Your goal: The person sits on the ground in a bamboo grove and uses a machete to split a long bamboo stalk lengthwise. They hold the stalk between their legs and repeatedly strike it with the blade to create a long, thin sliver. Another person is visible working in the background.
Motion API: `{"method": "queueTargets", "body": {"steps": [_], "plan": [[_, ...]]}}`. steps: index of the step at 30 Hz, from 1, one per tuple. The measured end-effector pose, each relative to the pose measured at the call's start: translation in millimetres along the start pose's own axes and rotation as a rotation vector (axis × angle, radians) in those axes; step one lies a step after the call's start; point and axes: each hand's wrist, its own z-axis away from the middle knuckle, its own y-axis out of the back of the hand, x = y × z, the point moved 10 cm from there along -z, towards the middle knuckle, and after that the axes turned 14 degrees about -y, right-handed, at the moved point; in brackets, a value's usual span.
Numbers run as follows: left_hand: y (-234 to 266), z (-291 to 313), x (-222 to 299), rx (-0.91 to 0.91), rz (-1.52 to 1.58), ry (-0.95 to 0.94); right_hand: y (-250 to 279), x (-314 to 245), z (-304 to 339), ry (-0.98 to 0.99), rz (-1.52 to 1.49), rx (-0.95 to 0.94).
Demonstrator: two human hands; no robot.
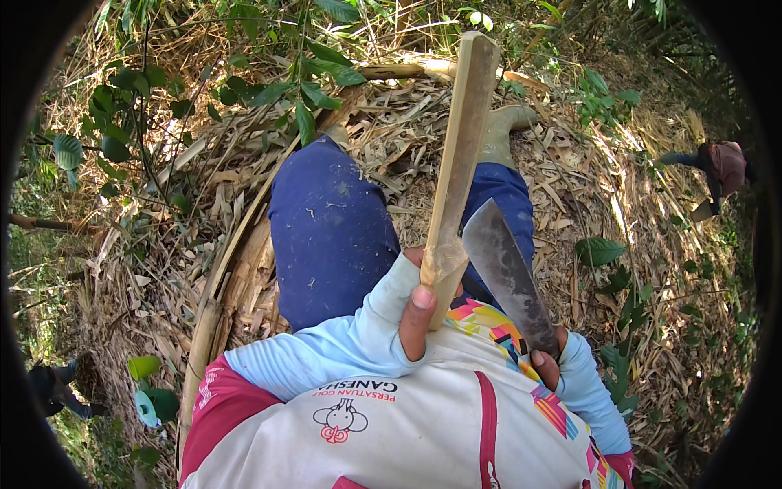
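Note:
My left hand (418, 314) is closed round the narrow lower end of a long piece of wood (466, 134). The wood stands tilted up and away from my body, with a wide flat upper part and a notched taper just above my thumb. In my right hand (548, 367) is a machete (507, 273), gripped low near my right side. Its dark, stained blade points up and to the left, its tip close beside the taper of the wood. My fingers and my body hide the machete's handle.
My legs in blue trousers (330, 228) stretch forward, a boot (503, 134) at the far end. A long pole (213, 306) curves along my left. A green cup (143, 367) lies beyond it. Leafy plants (318, 77) hang ahead; another person (725, 167) is at far right.

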Motion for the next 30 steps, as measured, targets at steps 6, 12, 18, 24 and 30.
{"method": "queueTargets", "body": {"steps": [6, 12, 18, 24, 30], "plan": [[4, 9, -19, 0.034, 0.066, 0.006, 6, -21, -3, 0.005, -0.057, -0.045], [9, 9, -25, 0.106, 0.095, 0.122, 3, -22, -4, 0.004, -0.13, -0.086], [4, 4, -18, 0.02, 0.066, 0.123, 1, -16, -4, -0.084, -0.193, -0.149], [-7, 2, -7, -0.127, 0.02, 0.017, 7, -11, -3, -0.052, -0.083, -0.048], [-9, -1, 0, -0.15, 0.001, -0.014, 4, -6, -3, -0.063, -0.101, -0.06]]}}
